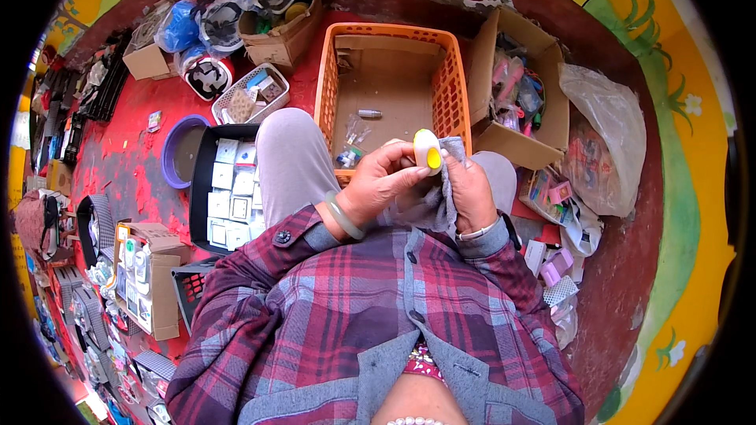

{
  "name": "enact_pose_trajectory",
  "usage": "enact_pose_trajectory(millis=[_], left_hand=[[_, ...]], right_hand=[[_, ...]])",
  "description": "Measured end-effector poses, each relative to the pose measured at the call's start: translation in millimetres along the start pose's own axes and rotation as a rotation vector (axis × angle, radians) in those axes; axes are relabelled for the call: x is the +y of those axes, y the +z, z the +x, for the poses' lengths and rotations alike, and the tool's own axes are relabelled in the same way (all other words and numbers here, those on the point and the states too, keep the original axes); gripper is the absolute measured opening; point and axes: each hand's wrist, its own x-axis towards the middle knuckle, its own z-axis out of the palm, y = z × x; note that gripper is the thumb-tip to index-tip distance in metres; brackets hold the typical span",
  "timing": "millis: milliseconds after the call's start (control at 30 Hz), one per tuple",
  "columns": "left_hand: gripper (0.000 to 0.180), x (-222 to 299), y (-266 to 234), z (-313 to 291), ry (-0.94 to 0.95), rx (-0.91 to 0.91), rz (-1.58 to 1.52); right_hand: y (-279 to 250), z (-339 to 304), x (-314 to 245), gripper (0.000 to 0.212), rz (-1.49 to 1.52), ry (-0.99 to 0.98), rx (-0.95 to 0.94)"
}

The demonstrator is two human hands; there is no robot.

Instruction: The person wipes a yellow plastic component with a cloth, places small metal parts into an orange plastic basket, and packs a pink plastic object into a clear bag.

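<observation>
In front of my chest, my left hand (372,189) is closed on a small white oval object (426,144) with a bright yellow oval on its side. Thumb and fingers pinch it from the left. A grey cloth (451,159) is gripped in my right hand (472,195), its upper end against the oval object and the rest hanging below. Just beyond both hands stands an orange plastic basket (394,29) lined with cardboard. Inside lie a silver cylinder (369,114) and a small clear bag with bits in it (350,156).
At right is an open cardboard box (487,51) of mixed items. A black tray (201,189) of white square packs lies left of my knee, beside a purple basin (170,159). Bagged helmets (220,25) and a white basket (278,102) sit far left.
</observation>
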Motion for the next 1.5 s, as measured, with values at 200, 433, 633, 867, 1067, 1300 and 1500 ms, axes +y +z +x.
enact_pose_trajectory(millis=[200,433,633,867,1067,1300,1500], left_hand=[[0.023,3.6,-7.3,-1.1,-0.063,-0.005,-0.129],[0.026,14.1,-11.2,-2.3,-0.168,-0.074,-0.403],[0.032,13.4,-6.3,-4.0,-0.301,-0.181,-0.596],[0.032,7.6,-2.1,-3.7,-0.339,-0.097,-0.550],[0.031,-2.8,3.9,-5.6,-0.271,-0.120,-0.326],[0.033,2.7,6.0,-6.5,-0.230,-0.154,-0.210],[0.033,-1.4,-5.4,-3.7,-0.190,-0.019,-0.292]], right_hand=[[-13.3,4.3,1.4,0.023,-0.406,-0.155,0.029],[-24.2,2.2,-29.1,0.040,0.050,-0.214,-0.003],[-26.0,-5.4,-24.2,0.038,-0.140,-0.202,-0.295],[-6.3,-4.8,-17.7,0.022,0.011,-0.225,-0.125],[-4.2,1.7,-4.4,0.015,0.005,-0.341,0.036],[-16.1,8.6,-3.8,0.020,0.166,-0.172,0.104],[-26.5,5.2,-9.6,0.040,0.231,-0.140,-0.094]])
